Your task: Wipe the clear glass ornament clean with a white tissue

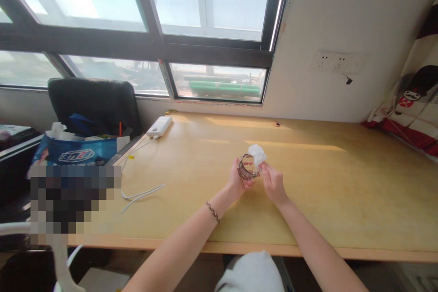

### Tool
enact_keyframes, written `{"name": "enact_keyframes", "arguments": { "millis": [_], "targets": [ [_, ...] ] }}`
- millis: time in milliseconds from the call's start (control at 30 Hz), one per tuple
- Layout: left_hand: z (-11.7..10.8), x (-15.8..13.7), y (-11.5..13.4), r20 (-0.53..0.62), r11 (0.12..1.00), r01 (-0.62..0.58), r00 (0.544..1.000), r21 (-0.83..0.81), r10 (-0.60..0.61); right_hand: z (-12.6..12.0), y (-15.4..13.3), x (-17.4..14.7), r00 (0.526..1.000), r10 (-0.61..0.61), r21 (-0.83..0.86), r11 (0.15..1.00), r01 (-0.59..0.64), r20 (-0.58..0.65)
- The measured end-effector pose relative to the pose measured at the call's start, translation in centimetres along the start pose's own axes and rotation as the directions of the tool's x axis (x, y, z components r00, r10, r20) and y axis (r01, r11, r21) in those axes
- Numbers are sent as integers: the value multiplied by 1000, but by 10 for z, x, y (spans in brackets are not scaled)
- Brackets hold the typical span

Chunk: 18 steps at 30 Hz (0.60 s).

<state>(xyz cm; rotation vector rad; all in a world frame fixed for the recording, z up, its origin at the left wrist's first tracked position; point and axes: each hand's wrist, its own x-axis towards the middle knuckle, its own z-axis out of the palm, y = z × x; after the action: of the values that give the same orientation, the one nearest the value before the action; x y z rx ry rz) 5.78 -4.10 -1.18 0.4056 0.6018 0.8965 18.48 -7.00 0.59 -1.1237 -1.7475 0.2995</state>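
My left hand point(236, 184) is wrapped round a brownish see-through glass point(243, 172), whose round mouth is tilted up toward me. In my right hand point(274, 184) a crumpled white tissue point(256, 153) is pinched between the fingers. The tissue lies against the far right part of the glass's rim. Both hands are just above the wooden table point(328, 200), close together near its middle. A braided bracelet point(213, 212) circles my left wrist.
A white power bank point(159, 127) with a white cable point(143, 191) lies at the table's left edge. Left of the table stand a black chair point(94, 100) and a blue bag point(78, 150). A patterned curtain point(410, 114) hangs at the right. Wall sockets point(340, 62) are behind.
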Motion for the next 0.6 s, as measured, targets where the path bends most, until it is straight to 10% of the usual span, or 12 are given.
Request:
{"name": "enact_keyframes", "arguments": {
  "millis": [600],
  "targets": [
    [4, 6, 5, -82, 930, -337, 941, -148, 328, 6, -4, -5, 996, 9, 133, 991, -21, 89]
  ]
}}
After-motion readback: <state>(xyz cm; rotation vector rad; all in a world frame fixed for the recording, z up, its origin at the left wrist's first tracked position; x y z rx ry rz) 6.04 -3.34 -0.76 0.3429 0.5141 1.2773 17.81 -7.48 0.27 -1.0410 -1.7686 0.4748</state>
